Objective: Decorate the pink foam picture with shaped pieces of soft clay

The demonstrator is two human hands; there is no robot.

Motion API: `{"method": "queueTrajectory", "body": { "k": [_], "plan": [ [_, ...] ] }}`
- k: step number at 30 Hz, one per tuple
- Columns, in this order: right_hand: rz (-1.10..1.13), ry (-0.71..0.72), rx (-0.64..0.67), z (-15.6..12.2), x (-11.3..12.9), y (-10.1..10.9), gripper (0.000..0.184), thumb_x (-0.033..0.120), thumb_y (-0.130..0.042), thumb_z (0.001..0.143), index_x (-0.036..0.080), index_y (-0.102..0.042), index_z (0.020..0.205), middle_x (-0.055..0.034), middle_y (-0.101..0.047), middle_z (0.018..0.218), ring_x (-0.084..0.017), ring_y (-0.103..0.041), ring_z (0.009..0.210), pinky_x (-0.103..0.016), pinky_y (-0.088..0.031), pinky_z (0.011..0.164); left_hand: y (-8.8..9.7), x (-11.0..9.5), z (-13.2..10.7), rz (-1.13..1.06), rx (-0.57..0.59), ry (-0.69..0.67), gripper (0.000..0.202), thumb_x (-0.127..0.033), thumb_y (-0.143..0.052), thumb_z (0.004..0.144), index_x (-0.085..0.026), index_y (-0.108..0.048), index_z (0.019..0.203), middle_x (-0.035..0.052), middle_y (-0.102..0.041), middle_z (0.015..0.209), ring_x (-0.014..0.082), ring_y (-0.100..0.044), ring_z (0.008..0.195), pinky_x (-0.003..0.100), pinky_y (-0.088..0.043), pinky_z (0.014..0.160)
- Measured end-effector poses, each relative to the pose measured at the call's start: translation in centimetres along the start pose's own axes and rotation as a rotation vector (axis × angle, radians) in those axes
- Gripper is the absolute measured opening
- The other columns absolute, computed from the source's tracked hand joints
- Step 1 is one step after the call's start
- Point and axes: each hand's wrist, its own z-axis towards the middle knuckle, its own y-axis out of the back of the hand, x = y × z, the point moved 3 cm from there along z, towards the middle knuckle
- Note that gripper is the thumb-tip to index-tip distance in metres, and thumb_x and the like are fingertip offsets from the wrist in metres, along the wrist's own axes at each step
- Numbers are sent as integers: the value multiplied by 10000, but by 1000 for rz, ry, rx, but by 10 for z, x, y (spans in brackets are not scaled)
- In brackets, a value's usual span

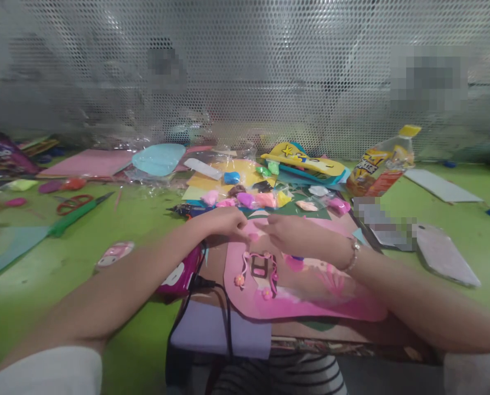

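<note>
Here, green table [43,263] w/ mesh wall [269,66] behind; over pink board [311,299], left hand [226,221] pinched closed, right hand [290,233] can't tell.

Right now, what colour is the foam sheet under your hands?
The foam sheet is pink, with darker pink patches; the head view shows it best.

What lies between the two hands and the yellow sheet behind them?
Head view: a row of coloured clay lumps, just beyond the left hand and right hand.
</note>
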Motion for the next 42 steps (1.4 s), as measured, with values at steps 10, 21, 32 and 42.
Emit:
{"method": "queueTrajectory", "body": {
  "k": [10, 21, 32, 42],
  "plan": [
    [827, -317, -579, 9, -34, 4, 405, 462, -270, 963, 186, -513, 794, -20, -502, 759, -137, -505, 727, -274, -444, 716, 9, -5, -18, 6, -51, -33, 230, -336, -550, 786, -181, -579, 954, 15, -555, 846, 128, -490, 710, 227, -324, 602],
    [712, -264, -357, 13, -31, -15, 198, 229, -388, 906, 163, -537, 793, -49, -616, 797, -140, -590, 737, -273, -464, 687, 5, -25, -23, 15, 56, -192, 235, -185, -458, 834, -189, -670, 936, 27, -570, 826, 131, -522, 767, 218, -363, 689],
    [786, -167, -389, 13, -32, -12, 194, 214, -455, 890, 168, -636, 942, -85, -656, 953, -176, -606, 904, -350, -482, 817, 5, -24, -22, -72, 137, -185, 228, -250, -512, 816, -171, -643, 986, 18, -572, 818, 123, -515, 704, 217, -359, 624],
    [1696, -454, -338, 14, -38, -27, 135, 178, -688, 740, 166, -693, 874, -52, -692, 954, -155, -647, 911, -331, -503, 907, 5, -14, -19, -19, 91, -21, 280, -440, -557, 769, -168, -543, 831, 23, -558, 822, 132, -503, 690, 231, -348, 587]
  ]
}}
